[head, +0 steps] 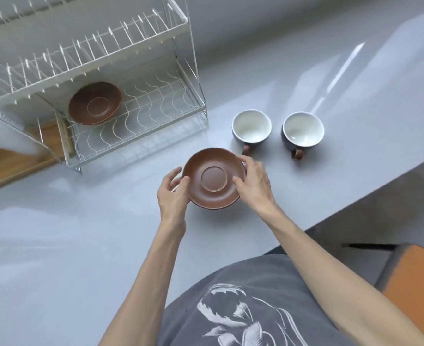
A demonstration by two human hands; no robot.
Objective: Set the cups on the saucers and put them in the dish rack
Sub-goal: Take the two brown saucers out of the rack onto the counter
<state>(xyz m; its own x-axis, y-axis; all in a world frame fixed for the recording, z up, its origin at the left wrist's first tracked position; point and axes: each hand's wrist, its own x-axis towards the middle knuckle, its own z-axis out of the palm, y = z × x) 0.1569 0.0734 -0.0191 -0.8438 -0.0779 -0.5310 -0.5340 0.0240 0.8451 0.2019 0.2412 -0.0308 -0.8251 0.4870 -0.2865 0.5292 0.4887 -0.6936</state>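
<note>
A brown saucer [214, 178] is held over the grey counter between both hands. My left hand [173, 193] grips its left rim and my right hand [254, 182] grips its right rim. A second brown saucer [95, 103] lies on the lower tier of the white wire dish rack [156, 116] at the back left. Two grey cups with white insides and brown handles stand on the counter to the right of the rack: the nearer cup [251, 129] just beyond my right hand, the other cup [302, 132] further right.
The rack's upper tier [86, 43] holds nothing. A wooden board [19, 161] lies under the rack's left end. The counter edge [355, 206] runs diagonally at the right, with an orange seat [415, 290] below it.
</note>
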